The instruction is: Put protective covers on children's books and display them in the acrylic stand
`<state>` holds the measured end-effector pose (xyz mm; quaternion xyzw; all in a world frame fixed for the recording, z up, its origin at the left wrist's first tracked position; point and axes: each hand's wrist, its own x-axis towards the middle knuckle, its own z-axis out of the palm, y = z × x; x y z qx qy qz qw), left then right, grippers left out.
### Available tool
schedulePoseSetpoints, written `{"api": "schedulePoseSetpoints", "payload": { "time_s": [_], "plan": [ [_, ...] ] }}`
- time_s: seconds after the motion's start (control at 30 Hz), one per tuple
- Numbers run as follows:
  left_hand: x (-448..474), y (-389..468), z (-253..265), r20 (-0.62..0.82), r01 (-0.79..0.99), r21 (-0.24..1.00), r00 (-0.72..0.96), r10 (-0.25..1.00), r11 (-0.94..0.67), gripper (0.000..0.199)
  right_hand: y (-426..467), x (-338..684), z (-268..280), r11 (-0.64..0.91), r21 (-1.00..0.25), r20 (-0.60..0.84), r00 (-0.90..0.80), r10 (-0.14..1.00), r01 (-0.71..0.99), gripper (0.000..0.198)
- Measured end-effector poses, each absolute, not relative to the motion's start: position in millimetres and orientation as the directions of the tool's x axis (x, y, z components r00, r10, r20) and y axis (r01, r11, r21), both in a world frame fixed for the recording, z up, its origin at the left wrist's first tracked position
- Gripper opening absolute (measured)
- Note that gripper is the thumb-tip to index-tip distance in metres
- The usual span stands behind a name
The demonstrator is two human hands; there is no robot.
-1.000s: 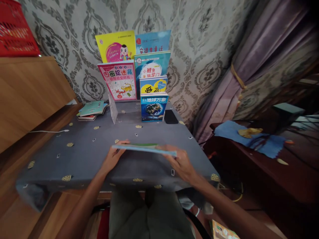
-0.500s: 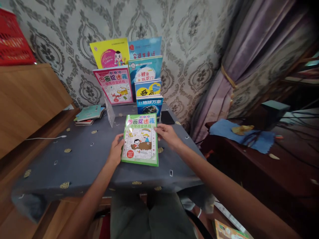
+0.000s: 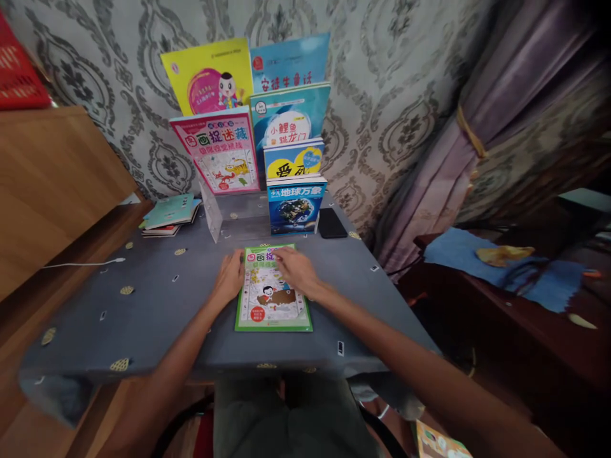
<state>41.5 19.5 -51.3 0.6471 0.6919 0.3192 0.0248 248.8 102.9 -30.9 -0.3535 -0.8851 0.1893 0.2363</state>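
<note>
A green-bordered children's book (image 3: 274, 302) with Chinese lettering and cartoon figures lies face up near the table's front edge. At its upper left edge is my left hand (image 3: 231, 277), its curled fingers against the book's side. My right hand (image 3: 298, 273) rests over the upper right of the cover, fingers stretched toward the title and hiding part of it. Behind the book stands a clear display rack (image 3: 210, 213). It carries several books, among them a pink picture book (image 3: 222, 152) and a blue book with a globe (image 3: 296, 210).
A small stack of books (image 3: 169, 213) lies at the back left, with a white cable (image 3: 86, 263) in front of it. Beside the rack's right side is a black phone (image 3: 331, 222). A dark side table with a blue cloth (image 3: 443, 251) stands at the right.
The book has come down flat onto the table, a little nearer to me. My right hand has moved from its right edge onto the cover; my left hand has slid up the left edge.
</note>
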Motion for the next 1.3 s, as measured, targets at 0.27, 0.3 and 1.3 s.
{"api": "schedulePoseSetpoints", "payload": {
  "time_s": [0.27, 0.3, 1.3],
  "plan": [
    [38.8, 41.6, -70.5, 0.384, 0.905, 0.412, -0.065, 0.921, -0.108, 0.04, 107.6, 204.1, -47.1, 0.828, -0.332, 0.2, -0.823, 0.531, 0.453, 0.041],
    [39.7, 39.8, -71.0, 0.377, 0.912, 0.399, -0.068, 0.924, -0.095, 0.04, 114.6, 214.7, -50.5, 0.817, -0.329, 0.204, -0.809, 0.551, 0.474, 0.041],
    [114.5, -64.2, -30.8, 0.157, 0.72, 0.286, 0.616, 0.772, -0.632, 0.04, 156.4, 292.9, -69.4, 0.716, -0.513, 0.247, -0.717, 0.652, 0.474, 0.042]
  ]
}}
